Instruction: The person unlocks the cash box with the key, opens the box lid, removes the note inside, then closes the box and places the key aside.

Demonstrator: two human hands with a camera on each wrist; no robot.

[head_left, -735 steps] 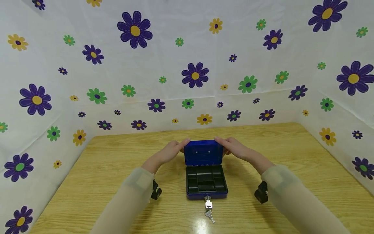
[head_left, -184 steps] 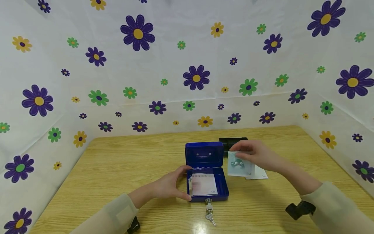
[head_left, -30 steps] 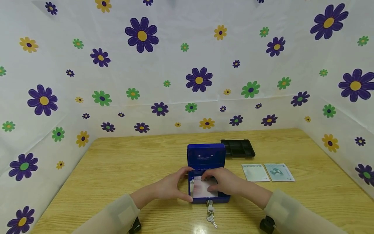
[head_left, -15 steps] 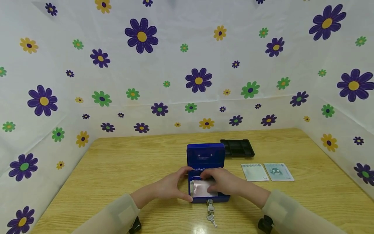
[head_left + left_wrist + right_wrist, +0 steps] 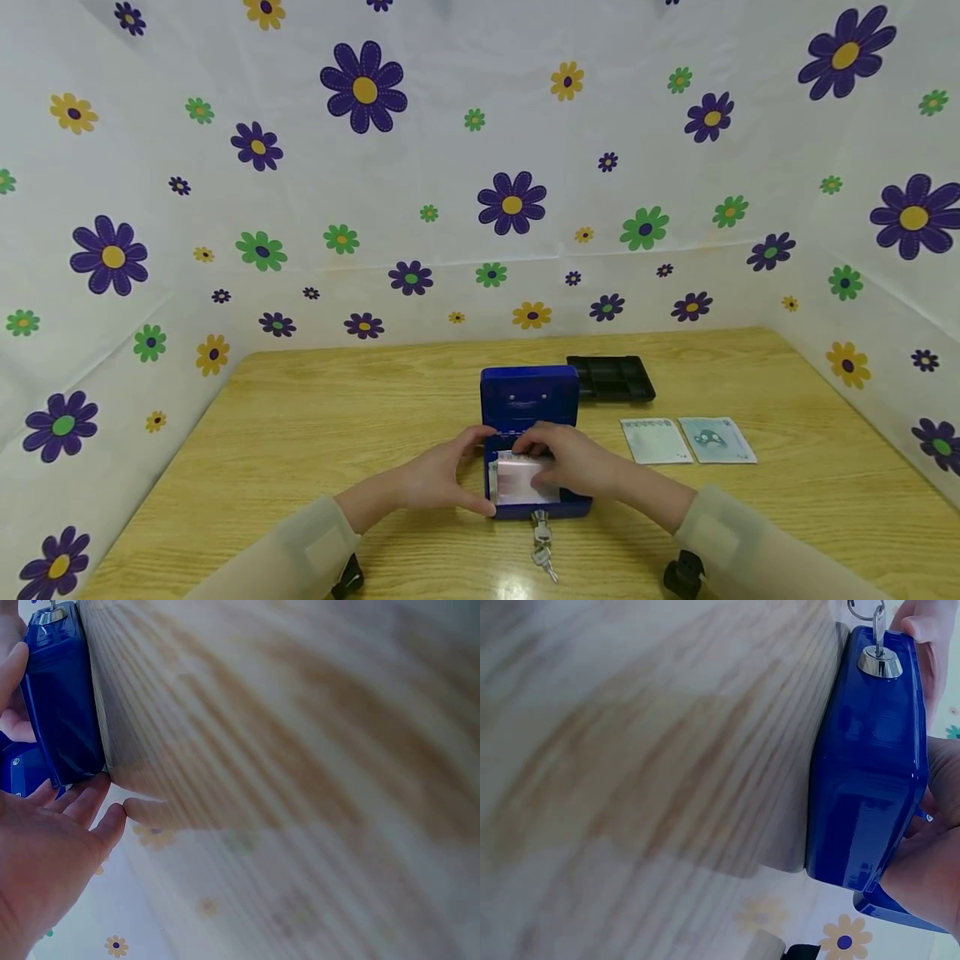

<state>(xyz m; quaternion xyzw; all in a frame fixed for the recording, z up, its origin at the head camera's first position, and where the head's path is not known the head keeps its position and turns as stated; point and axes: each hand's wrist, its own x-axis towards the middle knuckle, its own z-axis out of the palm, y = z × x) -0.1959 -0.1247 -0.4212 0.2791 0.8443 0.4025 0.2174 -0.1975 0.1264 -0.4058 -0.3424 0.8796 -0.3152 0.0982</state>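
Note:
A blue cash box [image 5: 512, 512] stands on the table with its lid [image 5: 529, 392] raised. My left hand [image 5: 431, 479] grips its left side, thumb at the front corner and fingers at the back. Inside the box lies a stack of square paper notes, a pinkish note [image 5: 513, 483] on top. My right hand [image 5: 577, 462] reaches in from the right and pinches this note, which bows up slightly. Its fingertips are partly hidden in the head view. The right wrist view shows the cash box [image 5: 866, 772] from outside, its wall hiding the notes.
Keys [image 5: 542, 542] hang from the front lock and lie on the wooden table [image 5: 337, 400]. Two pale green notes [image 5: 656, 442] lie side by side right of the box. A black compartment tray [image 5: 615, 380] sits behind them. Flowered cloth [image 5: 420, 150] encloses the table.
The black tray has left the box for the table, and two green notes now lie at right. Over the last second, the pinkish note bowed and shifted under my right fingers; my left hand stayed.

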